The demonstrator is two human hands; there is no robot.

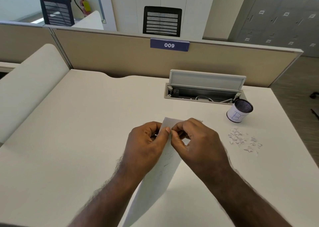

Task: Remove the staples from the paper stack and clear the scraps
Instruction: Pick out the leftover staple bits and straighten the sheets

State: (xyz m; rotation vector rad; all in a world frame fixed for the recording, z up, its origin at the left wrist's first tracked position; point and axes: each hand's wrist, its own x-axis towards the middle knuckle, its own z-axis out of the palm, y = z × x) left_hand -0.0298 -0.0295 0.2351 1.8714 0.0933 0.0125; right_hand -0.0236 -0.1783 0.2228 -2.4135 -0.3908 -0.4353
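A white paper stack [155, 180] is held up off the desk, tilted, its top edge between both hands. My left hand [146, 143] pinches the upper edge with thumb and fingers. My right hand [195, 140] pinches the same edge right beside it, fingertips touching the paper near the left thumb. Any staple is too small to make out. A scatter of small white paper scraps [243, 140] lies on the desk to the right of my right hand. A small mesh cup [240, 111] wrapped in a labelled white paper stands beyond the scraps.
The white desk [77, 131] is backed by a beige partition [120, 57] with a "009" sign. An open cable tray with a raised lid [205, 88] sits at the back right, just behind the cup. The desk's right edge runs close to the scraps.
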